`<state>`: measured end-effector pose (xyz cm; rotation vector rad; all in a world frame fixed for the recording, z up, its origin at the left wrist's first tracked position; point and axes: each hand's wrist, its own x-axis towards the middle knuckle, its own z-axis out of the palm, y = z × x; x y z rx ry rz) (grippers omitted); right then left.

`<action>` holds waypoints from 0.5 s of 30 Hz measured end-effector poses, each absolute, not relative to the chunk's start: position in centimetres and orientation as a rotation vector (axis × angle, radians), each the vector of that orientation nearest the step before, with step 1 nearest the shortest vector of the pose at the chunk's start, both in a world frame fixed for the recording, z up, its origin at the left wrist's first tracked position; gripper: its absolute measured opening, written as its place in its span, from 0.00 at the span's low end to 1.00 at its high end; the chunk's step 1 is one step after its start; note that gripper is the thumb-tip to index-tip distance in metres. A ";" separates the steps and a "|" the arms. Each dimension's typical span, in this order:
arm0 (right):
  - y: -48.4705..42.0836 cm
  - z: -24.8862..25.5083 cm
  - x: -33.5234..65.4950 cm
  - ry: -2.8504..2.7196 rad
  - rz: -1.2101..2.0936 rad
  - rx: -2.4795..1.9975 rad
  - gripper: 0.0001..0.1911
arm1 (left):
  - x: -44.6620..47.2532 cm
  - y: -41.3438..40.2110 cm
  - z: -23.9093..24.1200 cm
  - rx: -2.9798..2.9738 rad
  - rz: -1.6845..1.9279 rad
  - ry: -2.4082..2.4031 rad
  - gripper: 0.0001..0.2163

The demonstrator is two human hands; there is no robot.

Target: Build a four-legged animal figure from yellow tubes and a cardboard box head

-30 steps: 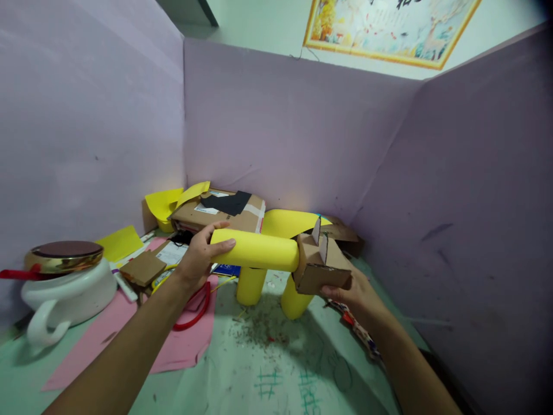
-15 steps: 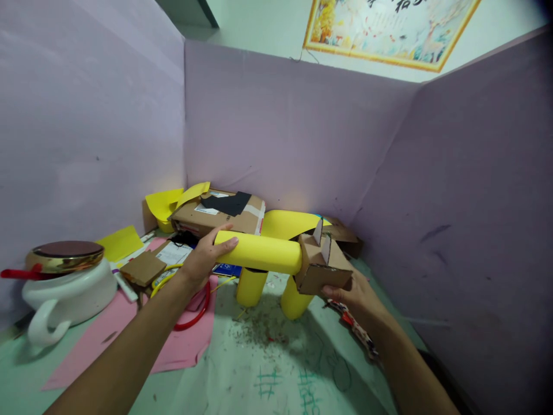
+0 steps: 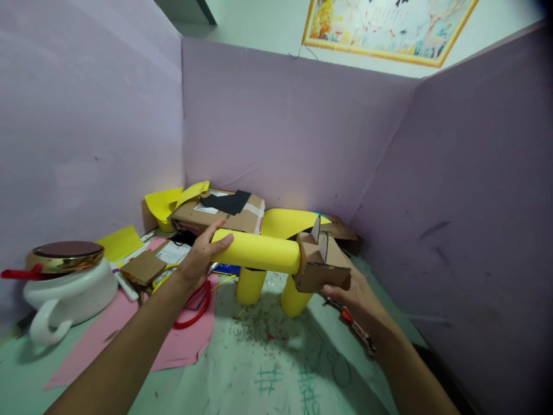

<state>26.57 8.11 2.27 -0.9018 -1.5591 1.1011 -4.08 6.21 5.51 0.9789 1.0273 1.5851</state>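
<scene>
A long yellow paper tube (image 3: 259,251) lies level, its right end meeting a folded brown cardboard box (image 3: 319,271) with pointed flaps standing up on top. My left hand (image 3: 205,251) is closed round the tube's left end, thumb on the near side. On the box's right side my right hand (image 3: 352,294) grips it, thumb at the lower front edge; the other fingers are hidden behind. Beneath the tube are two short upright yellow cylinders, a left one (image 3: 250,286) and a right one (image 3: 294,298). Whether they are joined to the tube I cannot tell.
A white mug (image 3: 73,294) with a gold-and-brown lid stands at the left, beside pink sheets (image 3: 95,346). Behind are a flat cardboard box (image 3: 194,220) and curved yellow paper (image 3: 285,222). Lilac panels (image 3: 294,127) enclose the table. Brown crumbs (image 3: 263,334) lie below the tube.
My left hand and the tube's left end have shifted very slightly left. Both hands keep their grips, and the cardboard box stays against the tube.
</scene>
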 end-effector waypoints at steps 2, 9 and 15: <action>8.1 2.2 26.4 -1.566 1.086 -0.918 0.57 | -4.0 6.2 5.6 0.966 1.593 1.039 0.39; 7.8 2.1 25.8 -1.494 1.046 -0.998 0.43 | -3.8 6.3 5.6 0.925 1.596 1.055 0.37; 8.5 2.2 26.1 -1.518 0.935 -0.981 0.32 | -3.7 6.7 5.6 0.892 1.649 1.054 0.34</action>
